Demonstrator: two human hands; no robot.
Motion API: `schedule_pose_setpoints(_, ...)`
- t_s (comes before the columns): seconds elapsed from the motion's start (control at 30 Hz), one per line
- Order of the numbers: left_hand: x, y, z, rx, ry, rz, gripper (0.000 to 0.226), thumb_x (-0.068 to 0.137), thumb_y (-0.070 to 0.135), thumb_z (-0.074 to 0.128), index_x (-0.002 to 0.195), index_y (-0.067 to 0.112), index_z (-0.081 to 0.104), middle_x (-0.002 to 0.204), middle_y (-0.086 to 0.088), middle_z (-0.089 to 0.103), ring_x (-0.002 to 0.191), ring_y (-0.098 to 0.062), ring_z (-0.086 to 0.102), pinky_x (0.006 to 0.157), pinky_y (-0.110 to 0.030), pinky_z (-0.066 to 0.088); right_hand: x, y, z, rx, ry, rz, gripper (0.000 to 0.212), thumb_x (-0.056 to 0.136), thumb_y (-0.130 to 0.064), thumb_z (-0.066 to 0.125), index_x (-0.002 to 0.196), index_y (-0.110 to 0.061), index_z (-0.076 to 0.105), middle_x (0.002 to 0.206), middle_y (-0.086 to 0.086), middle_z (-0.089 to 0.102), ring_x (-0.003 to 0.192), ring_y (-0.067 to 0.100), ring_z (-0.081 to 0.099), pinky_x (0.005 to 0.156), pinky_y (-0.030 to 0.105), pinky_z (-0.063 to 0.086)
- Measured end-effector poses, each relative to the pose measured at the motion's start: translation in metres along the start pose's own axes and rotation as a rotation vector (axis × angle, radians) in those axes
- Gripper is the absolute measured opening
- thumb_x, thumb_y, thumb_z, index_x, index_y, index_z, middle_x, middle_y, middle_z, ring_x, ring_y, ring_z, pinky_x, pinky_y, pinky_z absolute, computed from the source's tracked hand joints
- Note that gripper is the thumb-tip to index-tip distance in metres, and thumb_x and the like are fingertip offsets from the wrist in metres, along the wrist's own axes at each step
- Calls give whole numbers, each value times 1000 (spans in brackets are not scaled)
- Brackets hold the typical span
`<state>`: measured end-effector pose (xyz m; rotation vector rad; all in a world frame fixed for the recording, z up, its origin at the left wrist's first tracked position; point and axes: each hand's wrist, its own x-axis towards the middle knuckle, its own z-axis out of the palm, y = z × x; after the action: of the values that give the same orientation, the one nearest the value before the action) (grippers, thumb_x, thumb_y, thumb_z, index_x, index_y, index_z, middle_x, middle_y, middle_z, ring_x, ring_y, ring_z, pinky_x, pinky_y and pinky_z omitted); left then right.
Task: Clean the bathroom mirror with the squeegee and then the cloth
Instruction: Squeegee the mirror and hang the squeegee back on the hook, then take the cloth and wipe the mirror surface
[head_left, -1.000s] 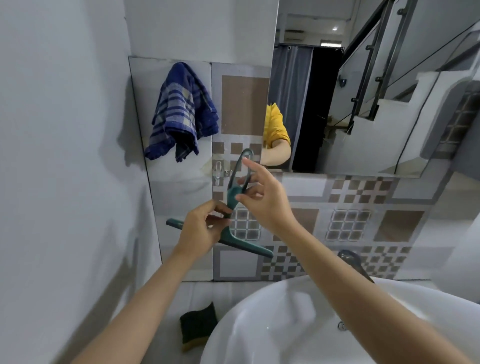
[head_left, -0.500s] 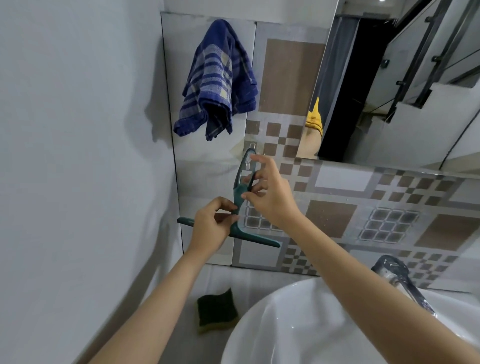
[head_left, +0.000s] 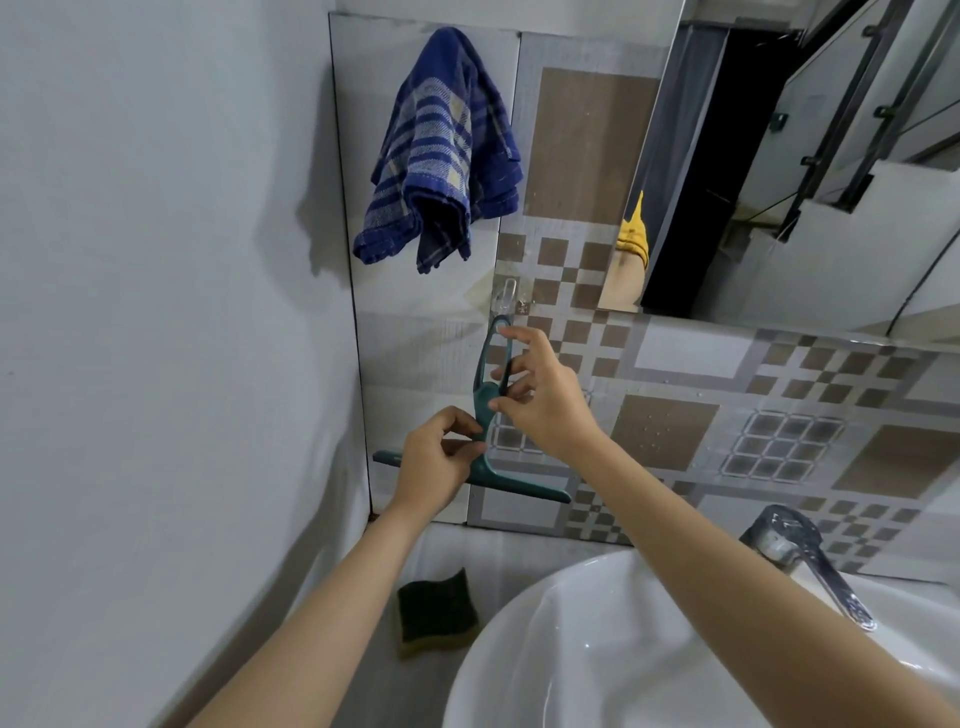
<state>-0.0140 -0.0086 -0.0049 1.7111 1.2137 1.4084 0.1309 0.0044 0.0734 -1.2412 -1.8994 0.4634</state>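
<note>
A teal squeegee (head_left: 485, 402) stands upright against the tiled wall, its looped handle up near a clear wall hook (head_left: 508, 297) and its blade across the bottom. My left hand (head_left: 439, 460) pinches it where the neck meets the blade. My right hand (head_left: 537, 397) pinches the handle loop with thumb and fingers, the other fingers spread. A blue checked cloth (head_left: 441, 150) hangs high on the wall, up and left of the hook. The mirror (head_left: 810, 171) fills the upper right.
A white basin (head_left: 597, 654) sits at the lower right with a chrome tap (head_left: 800, 556) behind it. A green and yellow sponge (head_left: 436, 613) lies on the counter left of the basin. A plain grey wall closes off the left side.
The view has shifted so the wall and cloth sit more to the right. Both hands keep their hold on the squeegee, which has barely moved below the hook.
</note>
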Motion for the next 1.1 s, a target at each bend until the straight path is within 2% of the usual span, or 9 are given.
schedule_pose_setpoints(0.2,4,-7,2,38,-20,-34,14,80,7,67,84,17,58,86,5,62,78,-10,64,70,-21,56,4,4,-1,25,-38,29,72,79,0,74,133,-27,36,106,4,63,70,11,68,68,25,60)
schedule_pose_setpoints(0.33,1,-9,1,60,-18,-89,15,82,9,65,89,20,59,93,5,63,89,-11,62,75,-22,52,0,3,-5,38,-48,55,60,81,-5,74,127,-29,43,111,2,58,75,13,67,66,19,56)
schedule_pose_setpoints(0.43,1,-1,-5,12,23,-94,17,82,11,66,97,16,59,100,3,63,93,-12,61,73,-13,49,-1,0,-12,19,32,30,47,83,-13,74,122,-25,51,112,-1,57,84,13,63,68,18,52)
schedule_pose_setpoints(0.57,7,35,-14,-13,173,20,18,83,13,65,100,18,58,101,3,64,94,-11,61,72,-4,46,4,-21,-22,17,254,-144,27,83,-16,73,106,-16,59,101,1,63,82,14,62,64,8,48)
schedule_pose_setpoints(0.67,18,82,-27,-70,320,187,16,85,15,63,100,15,60,98,0,64,92,-12,62,76,-11,49,14,-53,-33,91,393,-280,18,84,-11,71,99,-10,62,92,4,65,80,17,63,67,21,55)
schedule_pose_setpoints(0.77,33,134,-48,-92,521,367,11,86,13,60,97,14,60,91,6,63,81,-6,61,64,-13,48,32,-88,-48,147,466,-339,17,84,-9,70,99,-10,61,87,-2,63,80,14,64,70,29,58)
schedule_pose_setpoints(0.9,61,185,-81,-113,729,515,12,86,11,55,98,12,59,87,-2,60,71,-2,52,60,-8,40,58,-125,-68,237,502,-358,16,86,-7,68,99,-12,61,86,-5,63,80,7,62,71,16,54)
schedule_pose_setpoints(1.03,100,206,-105,-52,553,356,24,87,19,53,110,20,58,105,5,60,96,-6,56,85,-16,46,90,-145,-79,120,452,-330,21,90,-14,64,110,-16,62,104,-2,64,94,8,57,79,10,46)
schedule_pose_setpoints(1.1,116,210,-108,-74,447,228,24,87,20,53,110,22,59,109,6,61,101,-8,58,91,-28,50,104,-147,-80,52,383,-297,25,91,-18,62,115,-20,60,113,1,63,103,13,56,87,22,48)
